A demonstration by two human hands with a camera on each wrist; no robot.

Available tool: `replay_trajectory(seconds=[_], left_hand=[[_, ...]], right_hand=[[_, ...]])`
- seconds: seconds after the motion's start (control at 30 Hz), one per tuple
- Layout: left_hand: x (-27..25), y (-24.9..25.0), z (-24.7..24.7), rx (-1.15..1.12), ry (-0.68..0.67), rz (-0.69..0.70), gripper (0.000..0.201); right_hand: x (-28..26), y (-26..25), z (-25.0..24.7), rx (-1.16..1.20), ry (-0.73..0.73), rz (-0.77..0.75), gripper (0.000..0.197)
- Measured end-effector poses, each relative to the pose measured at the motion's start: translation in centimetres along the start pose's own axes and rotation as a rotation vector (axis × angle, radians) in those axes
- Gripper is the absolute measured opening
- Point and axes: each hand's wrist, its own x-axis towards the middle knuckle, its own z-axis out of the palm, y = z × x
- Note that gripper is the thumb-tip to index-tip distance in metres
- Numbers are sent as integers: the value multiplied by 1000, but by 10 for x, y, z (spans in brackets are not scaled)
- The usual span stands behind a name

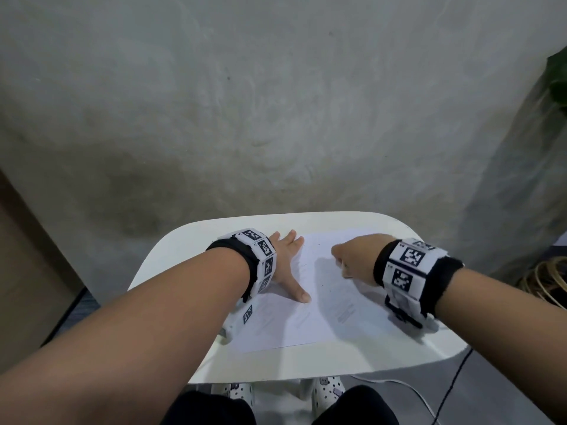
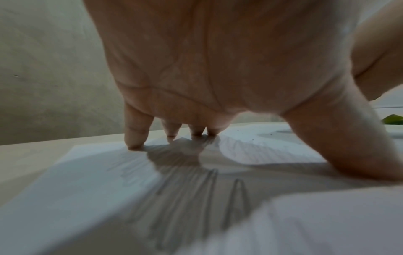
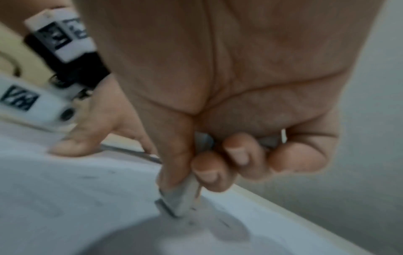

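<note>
A white sheet of paper (image 1: pixel 306 320) with faint print lies on a small white table (image 1: pixel 171 256). My left hand (image 1: pixel 293 266) presses flat on the sheet's left part, fingers spread and thumb out; the left wrist view shows its fingertips (image 2: pixel 135 139) on the paper (image 2: pixel 98 181) near blurred grey lines (image 2: pixel 196 198). My right hand (image 1: pixel 352 256) is curled into a fist over the sheet's far right part. In the right wrist view the right hand (image 3: pixel 240 103) pinches a small whitish-grey block (image 3: pixel 181 198), like an eraser, whose lower end touches the paper (image 3: pixel 65 198).
A grey concrete wall (image 1: pixel 276 102) rises right behind the table. A brown panel (image 1: pixel 27 271) stands at the left. Coiled cane or rope (image 1: pixel 546 283) and green leaves (image 1: pixel 558 78) are at the right. Cables (image 1: pixel 451 391) run over the floor below.
</note>
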Motion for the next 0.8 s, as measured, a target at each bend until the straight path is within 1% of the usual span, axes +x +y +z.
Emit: replay_trajectory(seconds=[0.03, 0.07, 0.1, 0.13, 0.17, 0.2, 0.27, 0.3, 0.33, 0.4, 0.43, 0.47, 0.53, 0.6, 0.63, 0.7, 0.73, 0.8], left_hand=[[0, 0, 1, 8, 3, -2, 130], [0, 1, 1, 17, 8, -5, 130], [0, 2, 1, 23, 13, -7, 130], [0, 2, 1, 23, 12, -6, 130], [-1, 2, 0, 18, 6, -2, 130], [-2, 1, -1, 13, 1, 0, 130], [-3, 2, -1, 12, -1, -2, 129], [-4, 2, -1, 16, 0, -4, 129], [-5, 3, -1, 24, 4, -9, 128], [-6, 5, 0, 46, 21, -10, 127], [-7, 5, 0, 43, 25, -4, 126], [-8, 5, 0, 30, 25, 3, 125], [-10, 3, 2, 0, 24, 12, 122], [-13, 1, 6, -10, 38, 18, 118], [-14, 1, 8, -11, 51, 23, 117], [-17, 1, 11, -19, 66, 35, 113], [-17, 0, 12, -22, 72, 42, 112], [-18, -4, 13, -19, 77, 42, 109]], right_hand=[[-2, -6, 4, -19, 11, -11, 7], [-4, -15, 8, -38, 7, -62, 9], [-9, -22, 11, -51, -18, -136, 15], [-9, -23, 12, -53, -65, -166, 21], [-9, -19, 8, -34, -95, -133, 24], [-6, -11, 4, -18, -89, -82, 24], [-4, -4, 2, -69, -5, -18, 22], [-7, -10, 4, -114, 25, -37, 20], [-8, -19, 9, -132, 20, -84, 17], [-12, -31, 15, -42, -34, -163, 11], [-10, -26, 14, 9, -52, -135, 9], [-3, -14, 13, 48, -33, -71, 10], [6, 15, 9, 80, 73, 37, 11], [8, 34, 9, 150, 164, 113, 5], [8, 39, 10, 250, 203, 132, 2], [8, 47, 12, 516, 239, 135, 10], [7, 48, 12, 629, 247, 131, 14], [1, 49, 10, 796, 234, 110, 15]])
